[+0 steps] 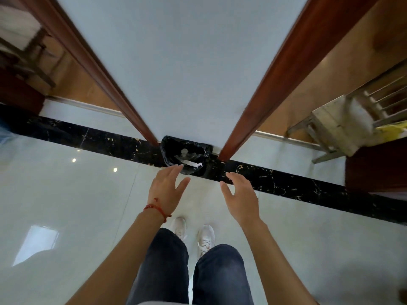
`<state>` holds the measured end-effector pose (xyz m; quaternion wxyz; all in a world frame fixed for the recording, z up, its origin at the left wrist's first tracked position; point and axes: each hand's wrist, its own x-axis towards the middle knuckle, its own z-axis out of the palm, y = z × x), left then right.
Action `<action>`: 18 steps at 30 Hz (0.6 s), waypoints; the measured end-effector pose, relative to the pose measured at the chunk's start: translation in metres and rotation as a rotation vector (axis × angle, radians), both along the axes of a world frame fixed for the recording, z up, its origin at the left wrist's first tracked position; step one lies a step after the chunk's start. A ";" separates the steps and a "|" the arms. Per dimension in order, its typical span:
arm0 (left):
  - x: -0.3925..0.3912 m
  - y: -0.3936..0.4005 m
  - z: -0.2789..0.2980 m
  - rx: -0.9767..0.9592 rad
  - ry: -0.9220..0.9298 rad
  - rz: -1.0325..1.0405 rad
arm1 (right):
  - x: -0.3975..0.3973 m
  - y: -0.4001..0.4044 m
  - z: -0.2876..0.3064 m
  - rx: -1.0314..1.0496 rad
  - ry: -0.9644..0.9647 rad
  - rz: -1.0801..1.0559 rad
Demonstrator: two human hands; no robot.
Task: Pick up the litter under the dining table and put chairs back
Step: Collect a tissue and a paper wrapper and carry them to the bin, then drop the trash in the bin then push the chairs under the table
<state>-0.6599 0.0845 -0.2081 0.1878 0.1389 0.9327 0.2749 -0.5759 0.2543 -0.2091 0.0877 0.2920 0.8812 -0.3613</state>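
L hand + R hand both spread open, empty. Bin w/ black liner just beyond L fingertips, white scraps inside.

Black marble strip crosses pale tile floor btwn wood door frames.

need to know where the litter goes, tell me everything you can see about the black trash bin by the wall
The trash bin is small and lined with a glossy black plastic bag folded over its rim. It stands upright on the floor, on the black marble strip, against the white wall between two reddish-brown wooden frames. Its mouth is open, and pale crumpled scraps and a white strip of paper lie inside. The left hand hovers open just in front of it, fingertips near the rim; whether they touch cannot be told.
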 end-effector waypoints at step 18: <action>-0.001 0.031 0.097 -0.117 0.189 -0.489 | 0.078 0.021 0.096 0.423 0.065 -0.064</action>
